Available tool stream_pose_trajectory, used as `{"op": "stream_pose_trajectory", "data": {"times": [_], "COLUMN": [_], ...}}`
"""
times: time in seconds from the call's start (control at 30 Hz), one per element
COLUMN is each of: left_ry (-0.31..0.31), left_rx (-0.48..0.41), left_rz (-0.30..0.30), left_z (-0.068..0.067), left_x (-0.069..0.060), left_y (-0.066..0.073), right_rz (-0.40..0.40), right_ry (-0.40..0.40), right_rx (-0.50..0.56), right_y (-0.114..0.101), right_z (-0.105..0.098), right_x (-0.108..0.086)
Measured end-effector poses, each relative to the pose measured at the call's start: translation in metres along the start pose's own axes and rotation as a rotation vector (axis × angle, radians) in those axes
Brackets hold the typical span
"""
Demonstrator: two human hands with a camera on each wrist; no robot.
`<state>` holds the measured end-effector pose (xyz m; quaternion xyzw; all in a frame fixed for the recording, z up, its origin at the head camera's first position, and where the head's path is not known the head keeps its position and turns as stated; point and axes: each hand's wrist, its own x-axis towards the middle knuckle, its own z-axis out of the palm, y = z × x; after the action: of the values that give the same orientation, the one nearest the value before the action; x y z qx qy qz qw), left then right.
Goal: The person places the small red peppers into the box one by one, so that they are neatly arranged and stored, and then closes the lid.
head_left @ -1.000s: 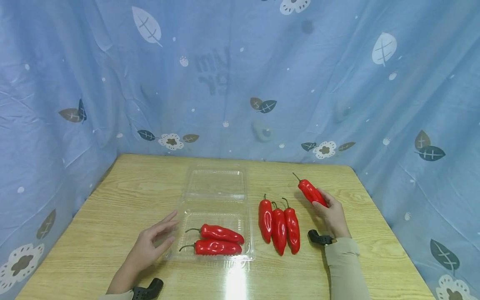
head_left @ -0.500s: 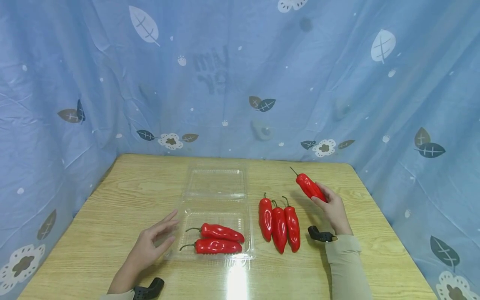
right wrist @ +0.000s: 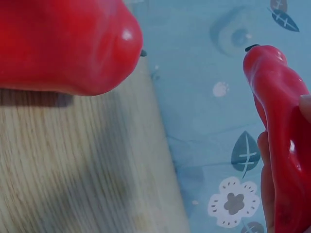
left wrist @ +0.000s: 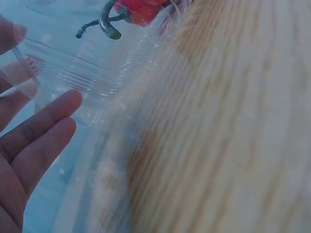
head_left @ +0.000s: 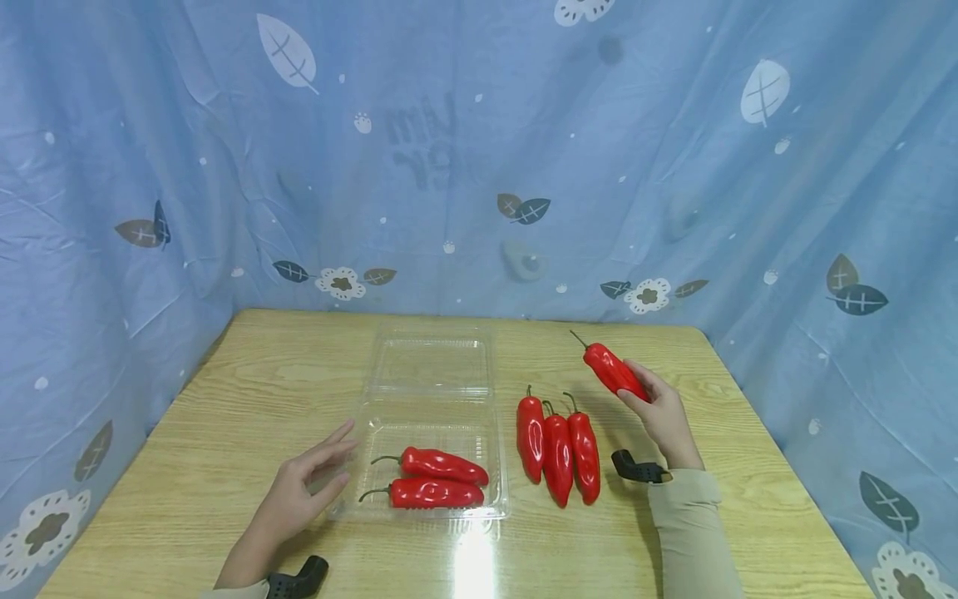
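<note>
Right fingers [head_left: 648,378] clamping red pepper [head_left: 609,368], drifting slightly left since earlier; left fingers [head_left: 325,454] staying apart beside clear container [head_left: 430,434].

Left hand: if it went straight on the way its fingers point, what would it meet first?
Most likely the clear plastic clamshell, at its left side. The left hand is right by that rim; depth is unclear, so the fingertips may be touching it.

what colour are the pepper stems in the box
Dark green stems, clearest in the left wrist view.
</note>
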<state>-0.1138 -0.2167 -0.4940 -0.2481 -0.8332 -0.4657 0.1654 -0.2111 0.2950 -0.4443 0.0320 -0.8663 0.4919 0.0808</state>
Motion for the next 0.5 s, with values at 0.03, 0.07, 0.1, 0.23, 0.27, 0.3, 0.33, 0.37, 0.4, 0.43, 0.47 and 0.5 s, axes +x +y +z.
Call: {"op": "stream_pose_trajectory", "data": {"times": [0.03,0.07,0.1,0.23,0.27,0.3,0.33,0.37,0.4,0.43,0.47,0.5], "left_ry": [0.0,0.0,0.0,0.001,0.0,-0.002,-0.002,-0.001,-0.001,0.0,0.001,0.002], "left_rx": [0.003,0.005,0.007,0.002,-0.001,-0.005,-0.005,-0.006,-0.008,-0.008,-0.007,-0.009], "left_rz": [-0.001,-0.002,-0.004,0.007,0.009,0.01,0.011,0.01,0.008,0.006,0.003,-0.001], "left_z": [0.0,-0.0001,-0.0002,0.0002,0.0003,0.0003,0.0004,0.0004,0.0003,0.0003,0.0003,0.0003], "left_x": [0.0002,0.0004,0.0006,0.0003,0.0001,0.0,-0.0002,-0.0001,0.0,0.0,0.0001,0.0001], "left_y": [-0.0002,-0.0003,-0.0003,-0.0013,-0.0015,-0.0018,-0.002,-0.0018,-0.0015,-0.0013,-0.0012,-0.0011], "right_rz": [-0.002,-0.003,-0.005,-0.017,-0.02,-0.023,-0.027,-0.032,-0.035,-0.038,-0.039,-0.041], "right_ry": [0.002,0.001,0.002,0.004,0.006,0.007,0.008,0.005,0.005,0.004,0.003,0.0], "right_rx": [-0.007,-0.006,-0.015,-0.023,-0.023,-0.022,-0.018,-0.016,-0.011,-0.007,-0.003,-0.001], "right_y": [-0.0006,-0.0011,-0.0013,-0.0022,-0.0023,-0.0027,-0.0036,-0.0041,-0.005,-0.0059,-0.0066,-0.0075], "right_z": [-0.0003,-0.0005,-0.0008,-0.0016,-0.0017,-0.0016,-0.0014,-0.0012,-0.0008,-0.0004,0.0001,0.0005], "right_x": [0.0002,0.0004,0.0005,-0.0004,-0.0006,-0.0007,-0.001,-0.0013,-0.0014,-0.0015,-0.0015,-0.0016]}}
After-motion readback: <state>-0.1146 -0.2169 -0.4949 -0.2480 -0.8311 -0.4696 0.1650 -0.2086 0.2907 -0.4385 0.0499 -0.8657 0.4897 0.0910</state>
